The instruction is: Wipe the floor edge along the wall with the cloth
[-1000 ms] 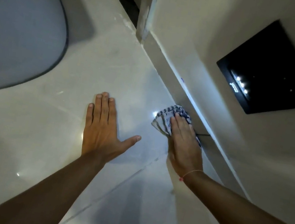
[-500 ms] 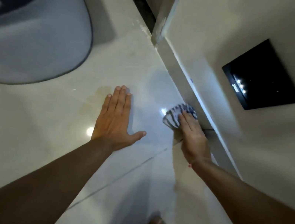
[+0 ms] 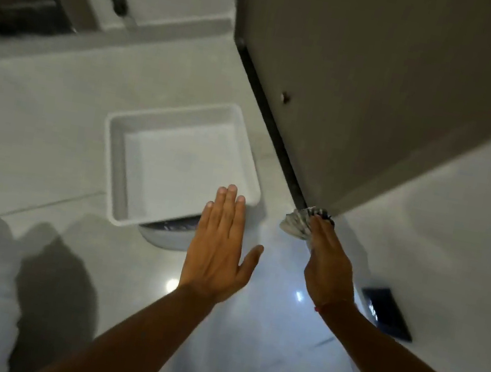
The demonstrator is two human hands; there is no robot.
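Right hand [image 3: 327, 264] presses striped cloth [image 3: 299, 222] into floor edge by wall [image 3: 425, 232], fingers together. Left hand [image 3: 216, 252] flat, fingers together, near white tray [image 3: 114, 147].

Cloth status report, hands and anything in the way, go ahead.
Right hand flat, pressing the striped cloth into the floor edge at the wall corner. Left hand open, empty, palm down. White tray ahead left, off the wall line.

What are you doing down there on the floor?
Cleaning. The right hand presses a striped cloth against the floor where it meets the bottom corner of the wall. The left hand is spread flat on the floor tiles for support, beside a white square tray.
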